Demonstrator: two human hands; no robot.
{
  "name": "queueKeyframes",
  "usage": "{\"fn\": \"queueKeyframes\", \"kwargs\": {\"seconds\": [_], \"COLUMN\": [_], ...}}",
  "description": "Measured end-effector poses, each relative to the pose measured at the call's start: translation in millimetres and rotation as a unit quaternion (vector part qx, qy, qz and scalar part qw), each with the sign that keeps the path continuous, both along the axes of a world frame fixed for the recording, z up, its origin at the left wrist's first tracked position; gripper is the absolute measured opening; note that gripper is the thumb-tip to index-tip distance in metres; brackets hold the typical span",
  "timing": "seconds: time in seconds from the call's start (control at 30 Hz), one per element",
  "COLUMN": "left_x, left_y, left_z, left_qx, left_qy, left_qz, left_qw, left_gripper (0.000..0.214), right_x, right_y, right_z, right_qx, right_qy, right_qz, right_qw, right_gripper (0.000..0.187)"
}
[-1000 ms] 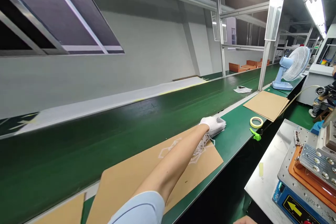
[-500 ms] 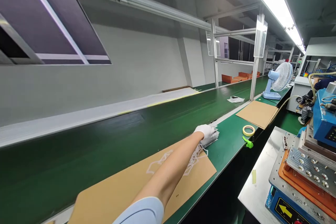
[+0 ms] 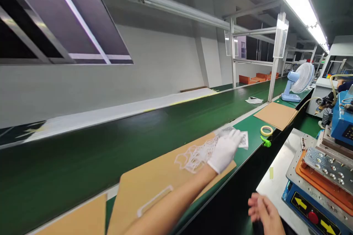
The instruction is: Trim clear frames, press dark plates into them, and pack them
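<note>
head view: gloved left hand (image 3: 224, 151), fingers together, touches white mesh (image 3: 195, 158)

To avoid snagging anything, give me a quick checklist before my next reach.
1. White cut-out mesh lying on the cardboard sheet: ok.
2. Gloved left hand off the mesh: cannot tell, it sits right at the mesh's edge.
3. Patterned sheet on the cardboard: not ok, it lies past it on the green bench.
4. Yellow tape roll and green plastic tool away from the hand: ok, they sit farther along the bench.
5. Right hand gloved: not ok, it is bare.
</note>
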State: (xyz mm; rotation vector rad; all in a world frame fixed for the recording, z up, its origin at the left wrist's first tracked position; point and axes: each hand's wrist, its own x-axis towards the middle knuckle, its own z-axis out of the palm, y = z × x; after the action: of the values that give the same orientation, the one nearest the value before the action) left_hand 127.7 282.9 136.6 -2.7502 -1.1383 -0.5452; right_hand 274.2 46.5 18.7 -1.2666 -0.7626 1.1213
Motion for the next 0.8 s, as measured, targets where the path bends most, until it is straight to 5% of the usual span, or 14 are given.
{"fn": "queueKeyframes", "kwargs": {"seconds": [0.13, 0.27, 0.3, 0.37, 0.43, 0.5, 0.63, 0.8], "left_x": [-22.8, -55.6, -64.2, -80.0, -92.3, -100.8, -112.1, -126.2], "left_y": [-132.5, -214.5, -225.5, -239.2, -246.0, -251.0, -266.5, -284.3], "left_z": [-48.8, -83.0, -89.1, -100.3, -110.8, -120.7, -133.5, -136.7], "left_qx": [-0.004, -0.094, -0.148, -0.298, -0.435, -0.502, -0.504, -0.535], "left_qy": [-0.095, -0.274, -0.345, -0.48, -0.558, -0.587, -0.629, -0.657], "left_qz": [-0.097, -0.038, 0.004, 0.083, 0.11, 0.112, 0.115, 0.045], "left_qw": [0.991, 0.957, 0.927, 0.821, 0.698, 0.625, 0.581, 0.529], "left_gripper": [0.047, 0.069, 0.076, 0.078, 0.061, 0.047, 0.041, 0.042], "right_x": [-13.4, -30.9, -35.3, -43.9, -53.3, -64.2, -85.9, -105.5], "right_y": [14.0, 5.6, 0.3, -10.2, -17.1, -19.6, -21.8, -31.9], "right_z": [56.5, 76.6, 76.3, 73.0, 68.3, 64.0, 65.8, 96.4], "right_qx": [0.073, 0.041, 0.032, 0.014, -0.011, -0.037, -0.059, -0.019], "right_qy": [0.076, 0.043, 0.026, -0.019, -0.087, -0.162, -0.27, -0.396], "right_qz": [0.063, 0.102, 0.113, 0.149, 0.198, 0.23, 0.244, 0.276], "right_qw": [0.992, 0.993, 0.993, 0.989, 0.976, 0.959, 0.93, 0.876], "right_gripper": [0.062, 0.047, 0.046, 0.045, 0.044, 0.046, 0.051, 0.046]}}
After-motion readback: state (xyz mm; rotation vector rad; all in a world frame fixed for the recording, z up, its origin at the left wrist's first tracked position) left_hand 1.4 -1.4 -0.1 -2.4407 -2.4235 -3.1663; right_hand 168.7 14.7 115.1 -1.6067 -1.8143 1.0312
